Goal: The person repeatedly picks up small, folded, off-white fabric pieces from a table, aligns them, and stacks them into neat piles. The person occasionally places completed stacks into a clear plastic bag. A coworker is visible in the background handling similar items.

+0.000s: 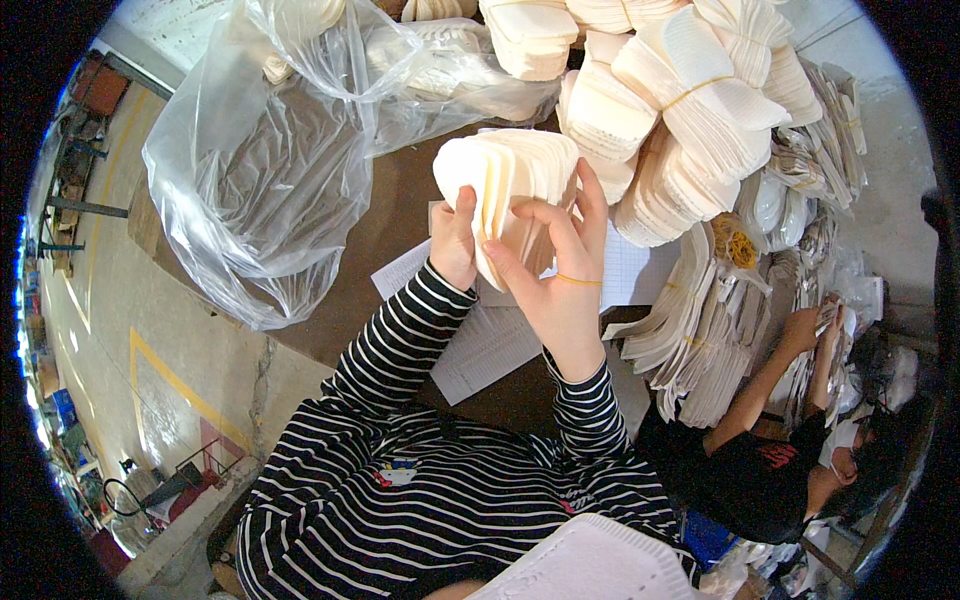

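A stack of cream-coloured shoe insoles [525, 165] is held up above the table between my two hands, its layers slightly fanned. Gripping the stack's left side is my left hand [455, 240], its thumb pressed on the near face and its other fingers hidden behind. My right hand [556, 275] closes on the right side, thumb at the lower edge and fingers bent over the insoles. A yellow rubber band [578, 282] loops round this hand near the wrist. Printed paper sheets [488, 350] lie on the table beneath.
Banded bundles of insoles [690, 100] pile up at the far right, with greyish flat bundles [690, 330] nearer. Yellow rubber bands [738, 245] lie among them. A clear plastic bag [270, 180] covers the table's left part. A co-worker [750, 465] handles something at right.
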`<state>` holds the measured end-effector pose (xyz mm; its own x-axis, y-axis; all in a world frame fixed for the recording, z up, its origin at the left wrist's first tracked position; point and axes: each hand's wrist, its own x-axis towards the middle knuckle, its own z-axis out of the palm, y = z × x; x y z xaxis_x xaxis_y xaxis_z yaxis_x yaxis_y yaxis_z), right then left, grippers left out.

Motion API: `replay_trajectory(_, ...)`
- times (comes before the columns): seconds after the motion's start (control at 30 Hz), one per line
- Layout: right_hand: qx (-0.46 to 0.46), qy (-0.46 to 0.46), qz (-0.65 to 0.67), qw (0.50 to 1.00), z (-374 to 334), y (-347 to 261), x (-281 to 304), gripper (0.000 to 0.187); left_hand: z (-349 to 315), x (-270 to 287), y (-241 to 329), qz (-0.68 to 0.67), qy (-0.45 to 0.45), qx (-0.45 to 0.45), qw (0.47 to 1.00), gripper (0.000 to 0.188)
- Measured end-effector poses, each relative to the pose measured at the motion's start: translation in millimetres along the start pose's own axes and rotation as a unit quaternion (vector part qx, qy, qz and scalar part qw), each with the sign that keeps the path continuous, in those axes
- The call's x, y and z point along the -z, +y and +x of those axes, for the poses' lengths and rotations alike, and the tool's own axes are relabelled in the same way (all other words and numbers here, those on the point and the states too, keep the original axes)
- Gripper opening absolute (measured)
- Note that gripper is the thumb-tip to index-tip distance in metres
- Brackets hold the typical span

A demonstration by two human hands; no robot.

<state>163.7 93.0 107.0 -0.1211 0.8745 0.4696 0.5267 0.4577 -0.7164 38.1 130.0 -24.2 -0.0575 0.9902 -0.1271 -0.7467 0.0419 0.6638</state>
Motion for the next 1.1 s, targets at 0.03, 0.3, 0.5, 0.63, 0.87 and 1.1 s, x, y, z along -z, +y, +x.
replay_trajectory(0.03, -0.005, 0.000, 0.004, 1.000, -0.1, 0.7, -0.4, 0.019, -0.8, -1.8, 0.0, -0.009, 0.005, 0.000, 1.000, 0.065)
replay_trajectory(0.3, 0.015, 0.013, -0.005, 1.000, 0.0, 14.3, -2.5, 0.033, -11.7, -18.9, 16.8, -0.064, -0.039, 0.099, 0.992, 0.063)
replay_trajectory(0.5, -0.009, 0.057, 0.053, 0.997, 4.1, 7.8, 2.1, 0.030, -7.0, -13.7, 30.5, -0.155, -0.068, 0.056, 0.984, 0.064)
replay_trajectory(0.63, -0.015, -0.014, 0.028, 0.999, 3.5, 22.3, 9.9, 0.024, 20.5, 32.6, 50.0, -0.002, -0.111, -0.189, 0.976, 0.059)
replay_trajectory(0.87, -0.082, -0.067, -0.132, 0.986, -12.3, 41.6, -27.5, 0.041, 36.1, 77.8, 87.8, -0.315, -0.090, -0.115, 0.938, 0.058)
replay_trajectory(1.1, -0.134, -0.048, -0.189, 0.971, -22.7, 74.5, -58.0, 0.057, 23.5, 39.1, 88.4, -0.304, -0.139, -0.137, 0.932, 0.059)
